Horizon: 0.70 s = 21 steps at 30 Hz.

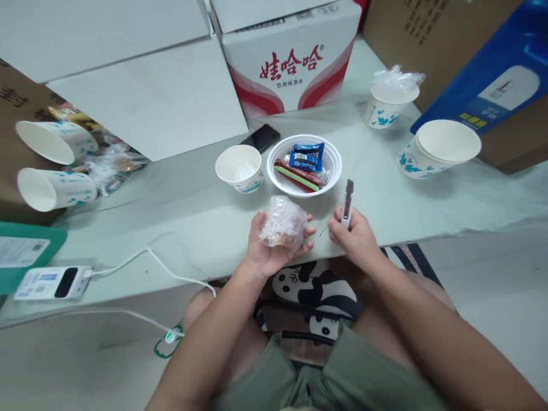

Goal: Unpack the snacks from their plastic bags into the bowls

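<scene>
My left hand [266,252] cradles a crumpled bundle wrapped in clear plastic [283,221], its fingers curled around the sides. What is inside looks pale and brownish, and I cannot make out its kind. In my right hand [354,233] is a small white-handled utility knife [347,204], pointing up and away from me, apart from the bundle. Just beyond the bundle sits a white bowl [274,178] with blue-wrapped snacks [306,157] and red and green packets [297,176]. Left of it stands a paper cup [248,184] with clear plastic inside.
A black phone [262,138] lies behind the paper cup. More paper cups [417,160] stand at the right, one stuffed with plastic [398,80]. Two cups [55,188] lie tipped at the left. A power bank [43,283] with a white cable rests near the front edge. Boxes [295,68] line the back.
</scene>
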Tool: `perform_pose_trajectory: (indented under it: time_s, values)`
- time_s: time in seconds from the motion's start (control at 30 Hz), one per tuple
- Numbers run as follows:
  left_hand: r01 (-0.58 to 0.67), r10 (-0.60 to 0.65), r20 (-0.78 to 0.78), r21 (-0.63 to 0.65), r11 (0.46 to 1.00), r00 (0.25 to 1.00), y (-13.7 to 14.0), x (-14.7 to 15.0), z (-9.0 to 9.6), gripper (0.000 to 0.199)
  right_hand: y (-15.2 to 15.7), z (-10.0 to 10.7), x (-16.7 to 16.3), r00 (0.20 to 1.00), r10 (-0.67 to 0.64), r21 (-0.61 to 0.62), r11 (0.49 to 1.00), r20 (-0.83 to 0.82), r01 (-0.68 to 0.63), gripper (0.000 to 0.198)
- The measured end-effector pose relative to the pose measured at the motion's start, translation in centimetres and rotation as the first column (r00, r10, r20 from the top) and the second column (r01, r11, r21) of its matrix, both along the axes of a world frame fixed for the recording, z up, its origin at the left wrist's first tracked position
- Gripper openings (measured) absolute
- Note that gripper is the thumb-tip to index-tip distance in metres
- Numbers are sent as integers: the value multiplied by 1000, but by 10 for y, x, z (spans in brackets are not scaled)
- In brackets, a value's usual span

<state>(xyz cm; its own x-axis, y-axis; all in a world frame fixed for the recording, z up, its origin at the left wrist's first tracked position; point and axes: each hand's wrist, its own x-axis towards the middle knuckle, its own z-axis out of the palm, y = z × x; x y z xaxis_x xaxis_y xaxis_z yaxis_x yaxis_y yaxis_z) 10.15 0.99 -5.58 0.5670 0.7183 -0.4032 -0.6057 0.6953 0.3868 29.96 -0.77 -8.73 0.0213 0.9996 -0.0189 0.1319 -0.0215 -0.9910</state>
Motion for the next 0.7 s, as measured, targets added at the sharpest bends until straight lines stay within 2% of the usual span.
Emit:
perform_pose_trajectory:
  time_s: [0.13,0.23,0.3,0.37,0.47,0.6,0.7]
  values:
    - [-29,29,1,28,999,1000,-3,9,-2,68,4,7,-20,994,109,27,994,26,-110,34]
    - [-103,110,-111,69,992,988,-2,13,-7,49,8,9,-19,995,49,51,997,87,-53,36]
    - [-134,155,-170,129,983,973,0,13,-9,44,11,8,-15,995,-17,61,998,97,12,39]
    - [-78,117,-199,193,978,973,1,11,-10,52,11,8,-10,992,-48,55,998,113,42,39]
    - [26,58,-293,275,961,954,1,7,-11,68,8,11,-5,979,-24,74,997,202,9,33]
    - [39,132,-466,338,940,875,2,1,-15,70,2,17,0,954,58,165,980,294,-110,24]
    - [87,126,-520,367,926,845,5,-4,-17,75,0,17,4,936,113,192,964,332,-184,29]
